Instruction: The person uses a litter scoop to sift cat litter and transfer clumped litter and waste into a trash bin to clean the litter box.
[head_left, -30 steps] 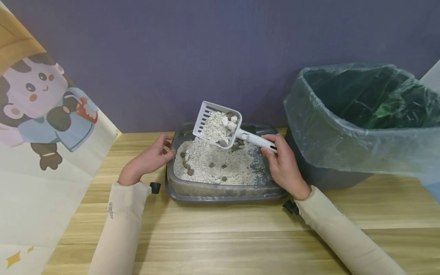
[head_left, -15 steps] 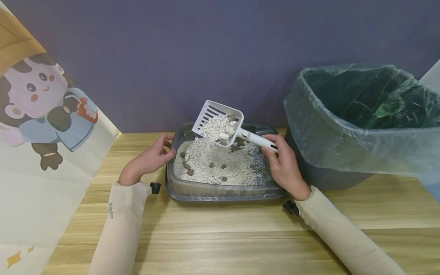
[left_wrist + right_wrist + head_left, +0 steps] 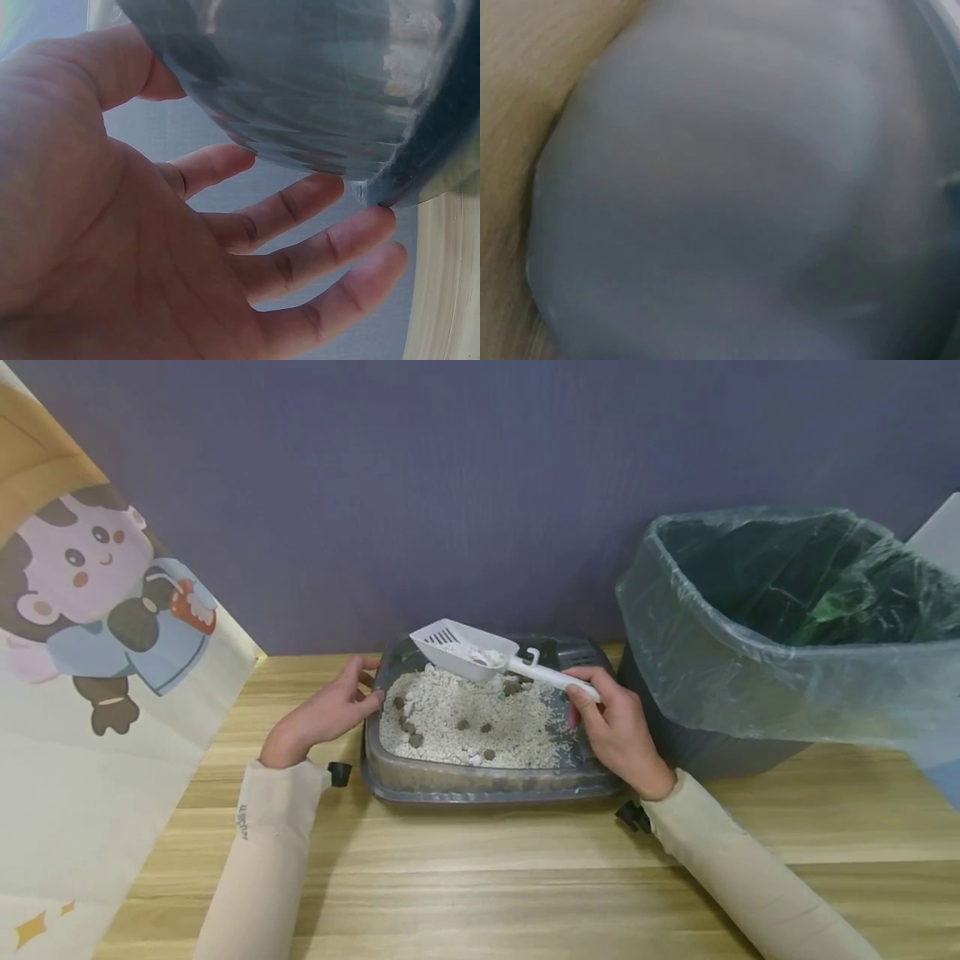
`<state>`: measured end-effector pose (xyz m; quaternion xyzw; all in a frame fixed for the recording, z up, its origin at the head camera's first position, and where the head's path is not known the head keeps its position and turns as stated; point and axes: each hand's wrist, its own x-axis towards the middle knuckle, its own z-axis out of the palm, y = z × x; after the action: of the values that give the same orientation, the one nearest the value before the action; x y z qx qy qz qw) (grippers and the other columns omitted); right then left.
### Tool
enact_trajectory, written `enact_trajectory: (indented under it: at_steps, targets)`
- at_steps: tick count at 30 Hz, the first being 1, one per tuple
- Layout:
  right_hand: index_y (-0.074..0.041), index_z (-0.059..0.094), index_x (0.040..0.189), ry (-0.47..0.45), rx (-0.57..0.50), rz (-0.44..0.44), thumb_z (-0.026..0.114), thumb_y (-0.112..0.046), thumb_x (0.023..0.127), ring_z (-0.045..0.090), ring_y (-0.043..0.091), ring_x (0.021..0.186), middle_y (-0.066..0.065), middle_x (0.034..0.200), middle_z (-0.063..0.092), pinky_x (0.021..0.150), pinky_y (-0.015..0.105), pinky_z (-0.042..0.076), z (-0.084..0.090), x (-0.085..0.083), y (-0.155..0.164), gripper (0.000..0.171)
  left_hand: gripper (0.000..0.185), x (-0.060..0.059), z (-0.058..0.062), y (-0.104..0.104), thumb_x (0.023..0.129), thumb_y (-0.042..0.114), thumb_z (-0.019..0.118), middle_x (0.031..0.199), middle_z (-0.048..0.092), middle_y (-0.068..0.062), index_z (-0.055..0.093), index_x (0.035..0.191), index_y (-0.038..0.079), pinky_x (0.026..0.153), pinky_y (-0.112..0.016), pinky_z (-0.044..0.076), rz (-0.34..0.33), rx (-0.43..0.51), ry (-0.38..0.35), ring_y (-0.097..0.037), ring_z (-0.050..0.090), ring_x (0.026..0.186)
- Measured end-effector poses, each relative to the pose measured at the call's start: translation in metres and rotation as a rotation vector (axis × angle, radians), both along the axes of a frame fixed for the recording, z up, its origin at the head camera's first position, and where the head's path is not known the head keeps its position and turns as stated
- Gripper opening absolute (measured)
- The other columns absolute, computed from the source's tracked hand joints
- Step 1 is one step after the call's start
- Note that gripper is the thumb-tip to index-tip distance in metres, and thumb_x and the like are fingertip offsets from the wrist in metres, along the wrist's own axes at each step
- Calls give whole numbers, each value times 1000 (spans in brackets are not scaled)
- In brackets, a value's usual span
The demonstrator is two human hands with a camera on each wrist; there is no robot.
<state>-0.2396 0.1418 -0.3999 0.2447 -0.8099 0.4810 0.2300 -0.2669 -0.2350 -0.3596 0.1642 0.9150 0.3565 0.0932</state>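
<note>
My right hand [image 3: 620, 727] grips the handle of a white slotted litter scoop [image 3: 467, 653]. The scoop is tilted over the back of a grey litter box [image 3: 480, 783], with some pale litter and lumps in its pan. Pale litter [image 3: 517, 735] dotted with several dark brown clumps covers much of the box floor. At the box's left end my left hand [image 3: 327, 708] has thumb and fingertips against the side. In the left wrist view the left hand [image 3: 172, 232] shows relaxed, spread fingers at the curved grey wall. The right wrist view holds a blurred grey box wall [image 3: 705, 187], no hand.
A grey bin with a translucent liner bag [image 3: 750, 685] stands right of the litter box, close to my right hand. Behind the wooden table [image 3: 465, 877] rises a purple-grey wall [image 3: 450, 502]. A cartoon panel [image 3: 127, 610] lines the left side.
The scoop has tipped and come down a little towards the litter, and its pan now shows less litter. My left hand stays at the box's left end.
</note>
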Motion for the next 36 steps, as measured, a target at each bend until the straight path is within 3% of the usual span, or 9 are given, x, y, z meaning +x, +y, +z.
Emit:
enact_trajectory:
  at_steps: [7,13,20,25,33,36]
  targets:
    - [-14,58,120,-19,5,36,55,-8,95,47,14,54,-6,71,55,47,26,37,-1,2,0,26,51,1,0,-1,97,20,47,121,44,-25,26,138,0,77,-43,45,-9,14,-6,-34,52,98]
    - [-13,59,118,-35,22,12,55,-8,95,46,11,53,-6,71,55,46,26,36,0,4,-1,25,50,1,-3,-1,97,19,48,120,45,-24,27,137,0,75,-42,46,-6,16,-3,-33,53,95]
    - [-1,62,110,-34,40,15,55,1,93,41,9,47,5,67,56,42,25,32,22,20,-10,18,49,1,-2,-1,97,19,47,120,45,-25,26,137,0,75,-41,46,-12,7,8,-33,53,95]
    - [1,63,108,-21,31,50,56,2,92,43,9,46,6,65,56,41,22,32,29,23,-11,17,50,1,-1,-1,97,19,47,122,44,-25,25,137,0,76,-43,46,-14,14,-3,-35,52,97]
    - [2,61,114,-60,11,88,56,1,92,48,19,48,8,71,61,42,23,37,26,22,-9,22,50,0,-2,-1,97,18,47,122,44,-25,25,137,0,77,-43,46,-11,8,1,-35,52,97]
    - [-1,58,120,-41,8,75,57,2,91,51,18,52,8,78,62,44,23,39,16,14,-6,29,49,0,-2,0,96,18,47,120,45,-25,26,137,0,77,-43,47,-11,8,9,-34,53,96]
